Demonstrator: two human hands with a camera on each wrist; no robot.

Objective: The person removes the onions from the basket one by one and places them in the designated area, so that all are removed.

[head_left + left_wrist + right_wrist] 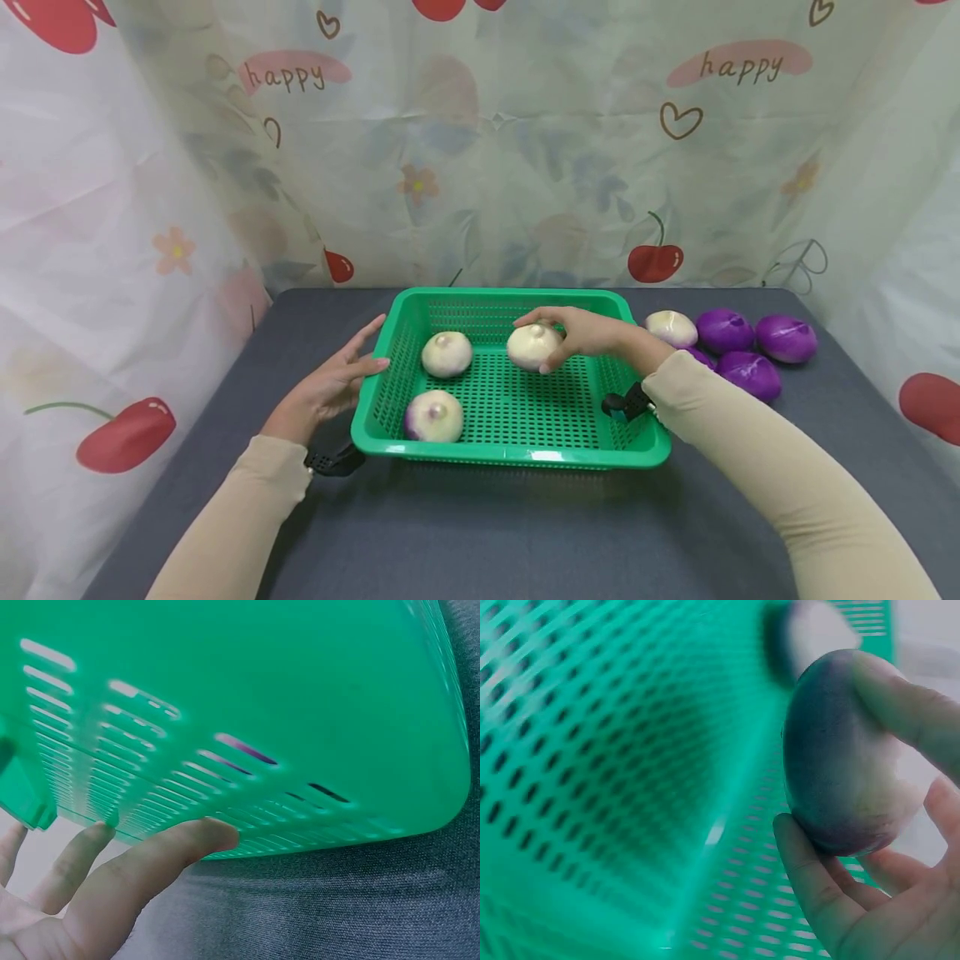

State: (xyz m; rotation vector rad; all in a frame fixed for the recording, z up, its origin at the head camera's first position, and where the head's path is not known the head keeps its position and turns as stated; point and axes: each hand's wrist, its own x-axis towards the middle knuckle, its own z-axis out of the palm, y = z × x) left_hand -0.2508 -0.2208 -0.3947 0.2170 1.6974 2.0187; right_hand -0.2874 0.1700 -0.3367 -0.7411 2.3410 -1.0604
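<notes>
My right hand pinches a white turnip between thumb and fingers, inside a green plastic basket. In the right wrist view this turnip shows a purple side, and it is held above the slotted floor. Two more turnips lie at the basket's left: one farther back and one nearer the front. My left hand is at the left side of the basket, thumb by the rim and fingers extended. In the left wrist view its fingers lie along the outer wall; firm contact is unclear.
Right of the basket, on the dark grey table, lie a white turnip and several purple, pale-streaked round vegetables, one partly hidden by the right arm. A printed curtain hangs behind and along both sides.
</notes>
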